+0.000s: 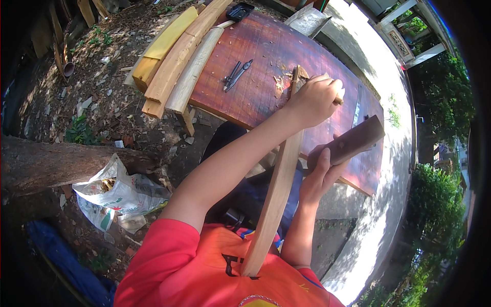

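A long pale wooden strip runs from my chest up over the near edge of the table. My left hand is closed in a fist above the strip's far part. A short wooden end, like a tool handle, pokes out of that fist; the rest is hidden. Curled wood shavings lie at the strip's far end, just beyond the fist. To the right of the strip, my right hand grips a dark brown wooden block, held tilted with its far end up and to the right.
The reddish-brown wooden table carries dividers, loose shavings and a small black tray. Several timber pieces lie along its left side. At the left are a tree trunk and a white sack on littered ground.
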The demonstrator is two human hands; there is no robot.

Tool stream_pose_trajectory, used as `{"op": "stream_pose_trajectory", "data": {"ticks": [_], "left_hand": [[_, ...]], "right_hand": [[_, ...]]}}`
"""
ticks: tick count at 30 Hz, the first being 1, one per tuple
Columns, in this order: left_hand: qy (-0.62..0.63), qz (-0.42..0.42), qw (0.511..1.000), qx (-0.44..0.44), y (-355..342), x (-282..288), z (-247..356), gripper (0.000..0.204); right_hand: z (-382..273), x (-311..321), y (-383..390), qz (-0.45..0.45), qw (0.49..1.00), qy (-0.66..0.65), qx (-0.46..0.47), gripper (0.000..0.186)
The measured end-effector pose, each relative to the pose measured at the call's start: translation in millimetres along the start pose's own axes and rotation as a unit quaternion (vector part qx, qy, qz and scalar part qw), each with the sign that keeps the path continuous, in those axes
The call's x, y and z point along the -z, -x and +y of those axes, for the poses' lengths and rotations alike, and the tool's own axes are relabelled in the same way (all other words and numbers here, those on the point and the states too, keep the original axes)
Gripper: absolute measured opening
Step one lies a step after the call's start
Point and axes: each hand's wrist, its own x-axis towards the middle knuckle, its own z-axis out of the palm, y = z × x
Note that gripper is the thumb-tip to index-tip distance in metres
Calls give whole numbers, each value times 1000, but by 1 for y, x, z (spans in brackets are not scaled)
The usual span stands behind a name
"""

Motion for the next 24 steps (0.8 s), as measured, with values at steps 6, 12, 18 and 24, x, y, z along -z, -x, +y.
{"op": "stream_pose_trajectory", "data": {"ticks": [6, 12, 18, 24], "left_hand": [[-34, 12, 999, -40, 2, -3, -5, 18], [-17, 14, 999, -29, 1, -3, -4, 14], [-91, -23, 995, -30, 8, 3, -15, 11], [-38, -5, 999, -21, 4, -4, -2, 17]], "right_hand": [[-12, -11, -4, 8, 999, 48, -11, 38], [-21, -9, -9, -12, 999, 8, -50, 35], [-18, -6, -15, -98, 990, 63, -83, 29], [-13, -2, -21, -10, 998, 23, -55, 38]]}}
